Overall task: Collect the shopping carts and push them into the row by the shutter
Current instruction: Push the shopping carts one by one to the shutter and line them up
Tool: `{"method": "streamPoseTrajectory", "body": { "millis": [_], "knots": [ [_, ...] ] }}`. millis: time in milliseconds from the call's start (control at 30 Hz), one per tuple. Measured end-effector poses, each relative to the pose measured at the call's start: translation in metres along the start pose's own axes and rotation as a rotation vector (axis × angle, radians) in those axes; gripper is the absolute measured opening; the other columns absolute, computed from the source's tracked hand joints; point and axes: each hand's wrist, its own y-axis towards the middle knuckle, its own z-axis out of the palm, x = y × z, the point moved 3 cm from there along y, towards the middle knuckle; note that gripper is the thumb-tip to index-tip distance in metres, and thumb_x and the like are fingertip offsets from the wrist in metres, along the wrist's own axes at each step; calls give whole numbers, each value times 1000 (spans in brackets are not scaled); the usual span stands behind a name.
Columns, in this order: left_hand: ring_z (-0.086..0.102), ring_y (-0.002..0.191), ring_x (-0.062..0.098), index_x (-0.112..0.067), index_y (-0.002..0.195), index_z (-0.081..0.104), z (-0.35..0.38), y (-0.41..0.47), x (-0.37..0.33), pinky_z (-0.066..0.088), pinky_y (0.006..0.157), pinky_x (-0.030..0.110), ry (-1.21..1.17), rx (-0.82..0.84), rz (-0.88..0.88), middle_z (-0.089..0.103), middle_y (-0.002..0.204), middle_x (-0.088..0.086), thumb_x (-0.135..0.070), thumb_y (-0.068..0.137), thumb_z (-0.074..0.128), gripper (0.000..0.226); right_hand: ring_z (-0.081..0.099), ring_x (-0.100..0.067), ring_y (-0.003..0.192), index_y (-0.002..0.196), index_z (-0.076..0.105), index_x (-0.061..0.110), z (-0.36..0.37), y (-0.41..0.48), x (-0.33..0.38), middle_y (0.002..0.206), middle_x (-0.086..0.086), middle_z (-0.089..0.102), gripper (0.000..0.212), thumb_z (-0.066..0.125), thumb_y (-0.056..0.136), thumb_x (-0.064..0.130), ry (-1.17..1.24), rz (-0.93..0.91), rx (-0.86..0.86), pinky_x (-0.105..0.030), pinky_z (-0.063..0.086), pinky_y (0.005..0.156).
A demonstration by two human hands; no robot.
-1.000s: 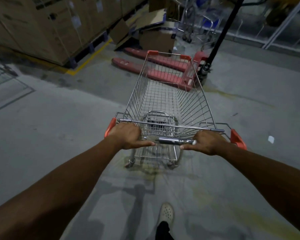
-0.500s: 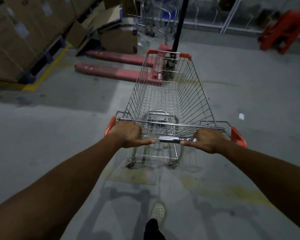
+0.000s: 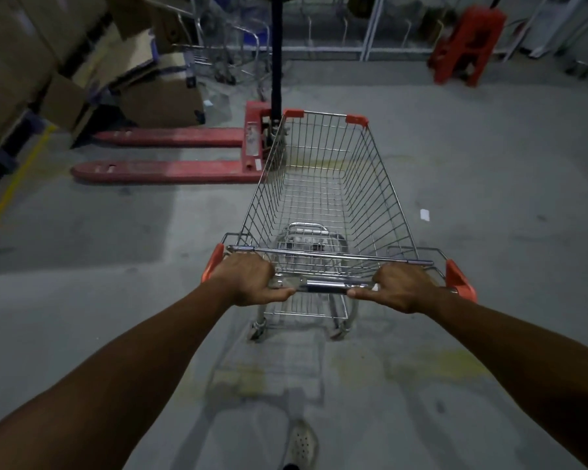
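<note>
Change noted: the shopping cart [image 3: 323, 184] has advanced and swung rightward against the surroundings. The red pallet jack [image 3: 170, 171] now lies off the cart's front left corner, where half a second ago it sat square behind the front rim. The blurred red object [image 3: 465, 45] at the far wall has drifted inward from the right edge. The grip is unchanged.

Hands: the left hand [image 3: 248, 279] and right hand [image 3: 401, 288] are each curled over the handle bar [image 3: 326, 286], thumbs lying along its near side, arms extended.

Location: the cart stands on the concrete floor [image 3: 82, 266] directly ahead of the person, nose toward the far wall, where further wire carts [image 3: 231, 45] stand, blurred.

Materials: the basket is bright wire mesh, tapering forward, with orange plastic corner caps; the handle is a polished metal tube. The floor is grey and mottled, with a yellow painted line [image 3: 17, 178]. Dented brown cardboard boxes [image 3: 163, 96] are stacked at left. A perforated pale shoe [image 3: 302, 442] shows below.
</note>
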Motion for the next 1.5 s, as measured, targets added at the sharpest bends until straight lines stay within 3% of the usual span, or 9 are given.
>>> {"method": "streamPoseTrajectory", "body": {
  "millis": [100,300,467,567,667,867,1100,1300,1500],
  "knots": [
    [47,59,7,-24,64,54,-4,25,-1,41,99,65,-19,-11,38,54,61,-8,-101,68,3,93,38,-14,48,56,43,20,-6,3,-15,54,3,43,95,2,57,106,21,34,1,-27,36,54],
    [42,53,6,-24,60,53,-15,70,-8,48,90,65,29,-22,91,49,56,-10,-103,66,4,93,46,-13,52,57,47,18,-14,3,-40,57,2,48,92,9,64,102,14,106,-2,-26,32,54],
    [49,59,10,-24,61,55,-23,100,-13,44,97,65,41,9,145,53,60,-10,-105,64,5,94,50,-14,57,59,49,16,-19,1,-54,61,1,53,86,18,71,96,18,180,-20,-27,30,54],
    [56,74,13,-24,65,56,-40,110,-18,24,109,68,93,34,176,59,71,-9,-101,70,13,88,51,-14,57,57,47,18,-19,3,-59,60,2,54,97,4,58,105,55,224,-37,-27,31,54],
    [60,81,17,-23,71,60,-52,122,-21,29,109,62,158,31,263,64,79,-4,-94,80,22,81,48,-13,54,56,45,19,-19,5,-59,58,2,50,97,2,54,106,101,283,-40,-27,31,53],
    [51,71,23,-26,62,47,-52,170,-12,42,97,65,161,20,410,51,68,-4,-102,61,-2,90,46,-9,55,56,47,20,-18,9,-64,58,5,48,90,9,63,102,104,387,-69,-27,31,55],
    [55,68,22,-23,64,53,-63,226,-33,43,97,62,228,17,561,51,63,-7,-101,60,-5,98,40,-13,50,56,43,21,-15,6,-90,53,3,43,90,14,63,105,194,538,-84,-29,31,53],
    [58,63,17,-21,70,59,-82,278,-75,53,76,37,307,-42,738,60,66,-1,-89,83,22,78,36,-14,50,55,38,21,-24,2,-131,53,3,38,82,19,68,99,233,629,-77,-29,29,52],
    [64,76,21,-19,81,64,-103,331,-133,46,89,42,372,-39,772,66,79,2,-86,86,27,77,41,-14,49,52,40,20,-32,-7,-194,51,3,41,88,14,63,104,271,707,-110,-30,31,53]
  ]
}}
